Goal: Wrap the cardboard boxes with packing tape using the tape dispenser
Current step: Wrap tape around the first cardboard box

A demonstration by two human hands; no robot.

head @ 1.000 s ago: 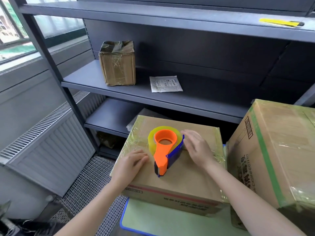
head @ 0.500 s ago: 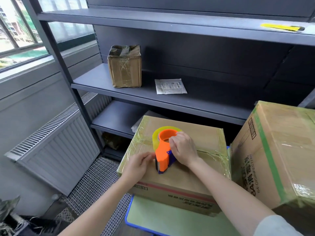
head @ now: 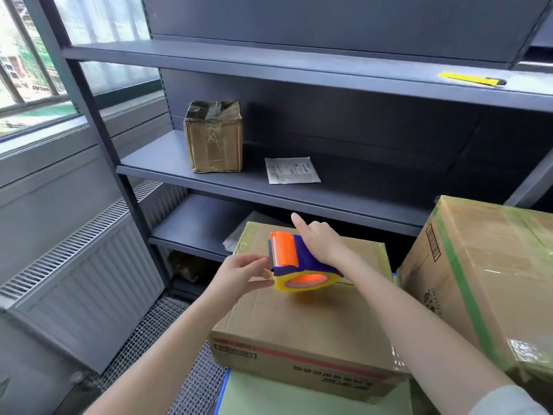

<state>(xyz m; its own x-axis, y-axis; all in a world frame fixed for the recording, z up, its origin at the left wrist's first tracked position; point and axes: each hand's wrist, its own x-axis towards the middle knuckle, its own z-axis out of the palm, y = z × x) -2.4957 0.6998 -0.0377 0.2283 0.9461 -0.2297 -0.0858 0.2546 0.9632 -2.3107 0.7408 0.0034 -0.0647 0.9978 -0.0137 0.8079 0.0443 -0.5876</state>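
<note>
An orange and blue tape dispenser (head: 288, 255) with a roll of clear yellowish tape (head: 302, 283) is lifted just above the cardboard box (head: 302, 322) in front of me. My right hand (head: 321, 241) grips its handle from the right, index finger pointing up. My left hand (head: 244, 272) pinches at the tape's edge by the dispenser's blade end, on its left. The box top has clear tape along its far and left edges. A larger box (head: 490, 280) with green tape stands to the right.
The box rests on a green, blue-edged surface (head: 299, 396). Grey metal shelving (head: 269, 187) stands behind, holding a small taped box (head: 214, 137) and a white packet (head: 291, 170). A yellow utility knife (head: 471, 78) lies on the upper shelf. A radiator (head: 83, 265) lines the left wall.
The dispenser lay flat on the box top. My right hand has gripped it, lifted it and turned it on its side; my left hand has come off the box to the tape's end.
</note>
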